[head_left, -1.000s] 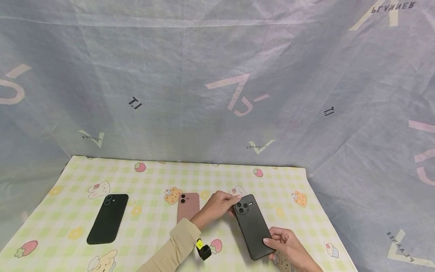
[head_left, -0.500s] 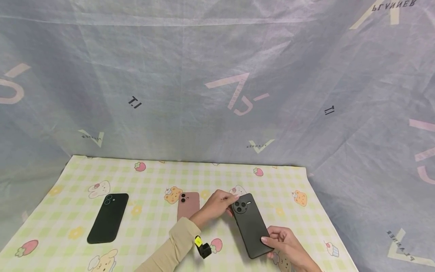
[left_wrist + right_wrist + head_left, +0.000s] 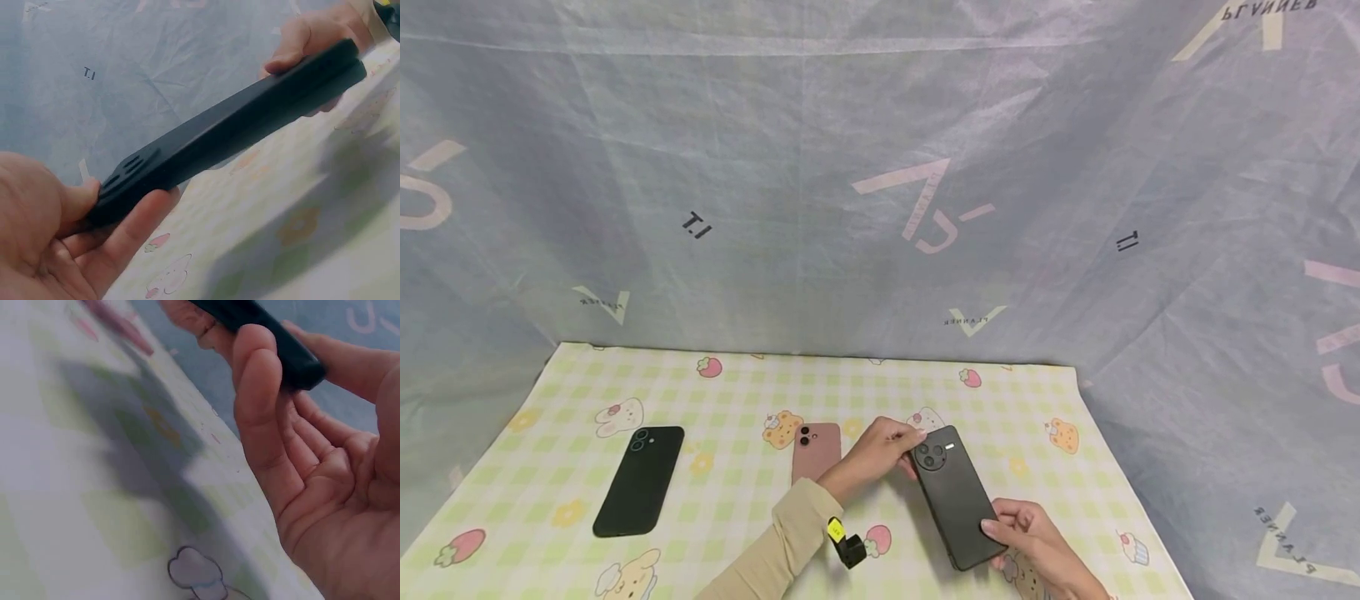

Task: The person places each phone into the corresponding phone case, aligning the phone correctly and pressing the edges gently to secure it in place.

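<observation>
Both my hands hold a dark grey smartphone (image 3: 961, 504) with a round camera bump, back side up. My left hand (image 3: 877, 454) pinches its upper left corner beside the camera, thumb on top and fingers underneath. At the opposite end, my right hand (image 3: 1041, 546) grips the lower right corner, its thumb lying over the back. In the left wrist view the phone (image 3: 212, 134) is tilted above the cloth and casts a shadow. Its end near the right hand shows two stacked edges there. The right wrist view catches only that corner of the phone (image 3: 300, 365) between thumb and fingers.
A black phone (image 3: 640, 483) lies camera side up on the left of the checked tablecloth (image 3: 737, 400). Behind my left forearm lies a pink phone (image 3: 817, 454), partly covered by it. A black wrist camera (image 3: 850, 550) hangs by the left sleeve. Grey printed fabric (image 3: 790, 208) encloses the table.
The phone has shifted slightly, its camera end a little to the left and its lower end slightly up. Both hands keep the same hold on it.
</observation>
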Tool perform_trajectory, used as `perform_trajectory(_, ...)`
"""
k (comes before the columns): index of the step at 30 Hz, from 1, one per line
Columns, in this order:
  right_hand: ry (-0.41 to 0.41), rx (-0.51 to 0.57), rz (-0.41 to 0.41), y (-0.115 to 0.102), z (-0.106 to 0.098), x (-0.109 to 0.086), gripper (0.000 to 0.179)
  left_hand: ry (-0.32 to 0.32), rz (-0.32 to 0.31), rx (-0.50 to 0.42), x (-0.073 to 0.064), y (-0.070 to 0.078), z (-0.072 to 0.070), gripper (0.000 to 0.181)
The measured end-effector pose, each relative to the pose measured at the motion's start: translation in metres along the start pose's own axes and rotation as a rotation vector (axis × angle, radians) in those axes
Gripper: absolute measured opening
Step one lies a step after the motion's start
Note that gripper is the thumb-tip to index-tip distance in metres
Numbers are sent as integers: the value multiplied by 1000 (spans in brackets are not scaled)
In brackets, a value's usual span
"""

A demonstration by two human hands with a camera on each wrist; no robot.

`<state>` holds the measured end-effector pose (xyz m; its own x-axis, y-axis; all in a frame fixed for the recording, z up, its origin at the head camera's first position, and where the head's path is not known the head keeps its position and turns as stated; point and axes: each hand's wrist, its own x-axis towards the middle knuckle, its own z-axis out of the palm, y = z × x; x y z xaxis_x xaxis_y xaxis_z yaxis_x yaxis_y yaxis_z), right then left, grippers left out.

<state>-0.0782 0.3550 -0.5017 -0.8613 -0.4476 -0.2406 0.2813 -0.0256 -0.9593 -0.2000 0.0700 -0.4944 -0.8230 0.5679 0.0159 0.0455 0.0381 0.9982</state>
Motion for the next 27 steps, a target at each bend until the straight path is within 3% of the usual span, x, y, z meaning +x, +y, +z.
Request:
perform_trajectory(4,14,-33,-41,-7,-6,-7,16,16,-5,-55,3,4,6,32)
perform_trajectory(10,-27,-25,-44,-7,-8,-3,22,99,-37,-7,3,8,10,32)
perform_trajectory(18,-5,-2,-16,-3,-8,-3,24,118,-57,7,4,4,13,33)
perform_trajectory(27,46,-37,19,-6,-8,0,22,121,-46,-89,0,6,13,34)
